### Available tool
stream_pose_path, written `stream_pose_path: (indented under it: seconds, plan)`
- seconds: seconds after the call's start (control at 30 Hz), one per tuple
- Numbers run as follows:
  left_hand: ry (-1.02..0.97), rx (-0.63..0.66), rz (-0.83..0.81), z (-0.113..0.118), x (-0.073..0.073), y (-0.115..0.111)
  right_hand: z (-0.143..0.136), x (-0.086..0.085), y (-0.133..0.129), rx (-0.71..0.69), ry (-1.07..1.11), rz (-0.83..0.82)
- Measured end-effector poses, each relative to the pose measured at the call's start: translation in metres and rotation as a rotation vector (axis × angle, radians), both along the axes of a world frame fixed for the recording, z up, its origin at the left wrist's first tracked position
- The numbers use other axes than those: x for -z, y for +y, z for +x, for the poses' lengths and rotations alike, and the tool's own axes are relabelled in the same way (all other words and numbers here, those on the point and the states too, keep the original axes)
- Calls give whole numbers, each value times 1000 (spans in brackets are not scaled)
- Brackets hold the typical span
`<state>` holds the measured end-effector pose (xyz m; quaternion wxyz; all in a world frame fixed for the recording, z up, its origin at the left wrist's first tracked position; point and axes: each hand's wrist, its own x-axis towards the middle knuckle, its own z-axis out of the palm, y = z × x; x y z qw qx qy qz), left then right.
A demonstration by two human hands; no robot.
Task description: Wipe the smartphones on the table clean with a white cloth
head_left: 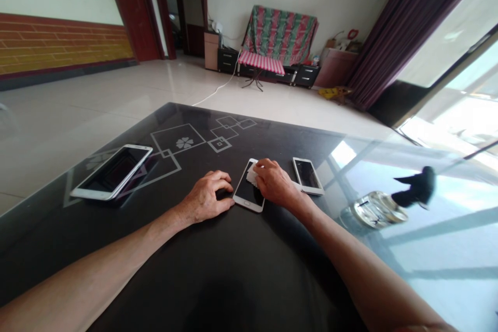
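A white phone (248,198) with a dark screen lies flat on the black table (218,270). My right hand (273,182) is closed on a whitish cloth or tissue (252,177), pressed to the phone's screen. At the phone's left edge rests my left hand (210,196), fingers apart and curved, its thumb by the lower left corner and nothing held. Just right of my right hand is a smaller white phone (307,174). Farther left lies a large white tablet-like device (112,172), screen up.
A glass jar (378,209) with a black top (418,187) stands on the table at the right. Beyond the table are a small striped folding table (261,61), black drawers and a purple curtain (404,21).
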<state>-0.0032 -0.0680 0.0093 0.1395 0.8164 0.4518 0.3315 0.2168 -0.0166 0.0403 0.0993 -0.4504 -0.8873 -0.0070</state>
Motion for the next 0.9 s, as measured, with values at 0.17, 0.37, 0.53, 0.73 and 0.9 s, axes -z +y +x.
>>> stream_pose_path:
  seconds: [0.17,0.37,0.53,0.73,0.9]
  plan:
    - [-3,-6,1,1,0,0,-9,-12,-16,-140,28,-108]
    - [-6,-16,7,1,1,1,-13,-12,-22,-217,77,-145]
    - [-14,-2,15,1,2,1,-7,0,-4,-21,89,12]
    - [-23,-13,16,0,2,1,4,14,16,79,108,70]
    - [-13,-20,13,0,2,1,8,22,26,65,151,77]
